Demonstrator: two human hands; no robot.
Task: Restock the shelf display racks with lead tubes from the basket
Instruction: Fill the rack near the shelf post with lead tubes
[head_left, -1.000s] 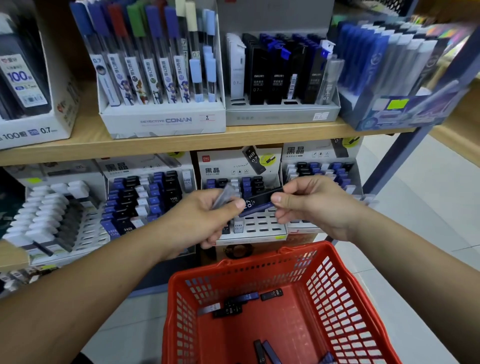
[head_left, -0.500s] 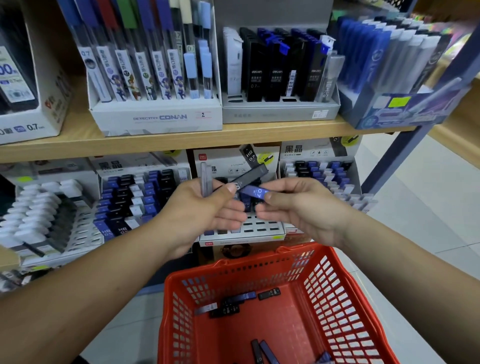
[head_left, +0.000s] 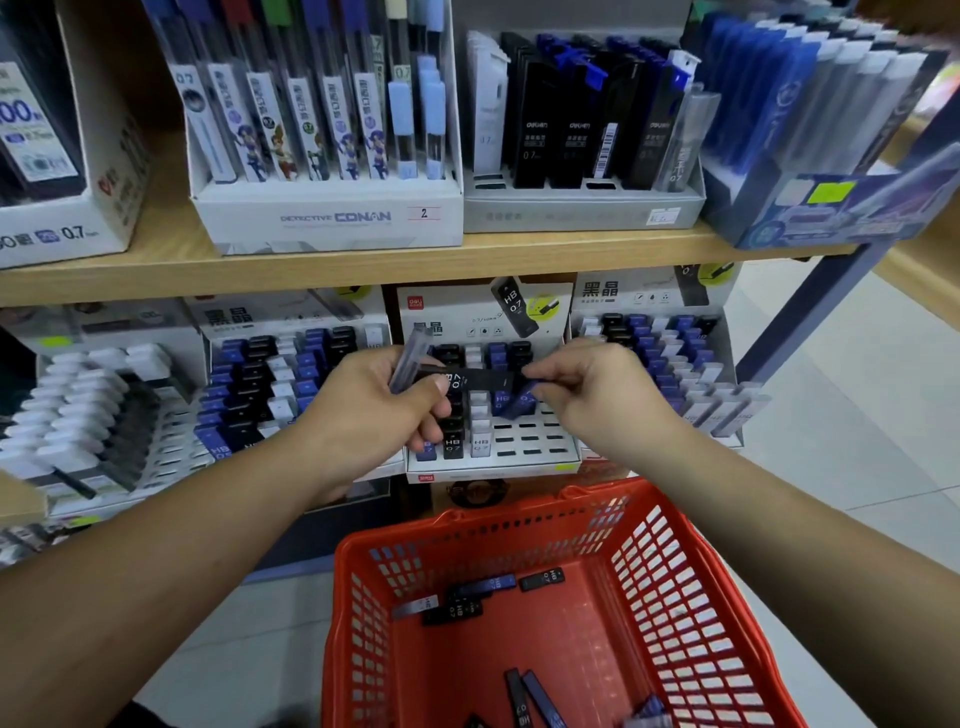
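Fingers (head_left: 436, 387) of both hands closed on tubes. Largest item, red plastic mesh basket (head_left: 467, 525), sits below white slotted display rack (head_left: 540, 439), loose tubes (head_left: 467, 597) left inside. In front of rack, left hand (head_left: 374, 410) grips upright translucent grey lead tube (head_left: 410, 358) and black lead tube (head_left: 467, 378). Black one, slanted half second ago, now level, far end pinched by right hand (head_left: 597, 395) alongside blue lead tube (head_left: 519, 405). Hand-over likely, slotting next.

The orange-red plastic basket (head_left: 701, 597) has walls pierced in a grid of slots. Inside lie flat black lead tubes (head_left: 543, 578) and blue lead tubes (head_left: 488, 583), marked in white print. Farther off, a black flat plastic tube (head_left: 467, 378) with white lettering crosses a white cardboard display rack (head_left: 519, 460), whose rows mix blue, black and white caps. The wooden shelf board (head_left: 363, 265) is pale tan.
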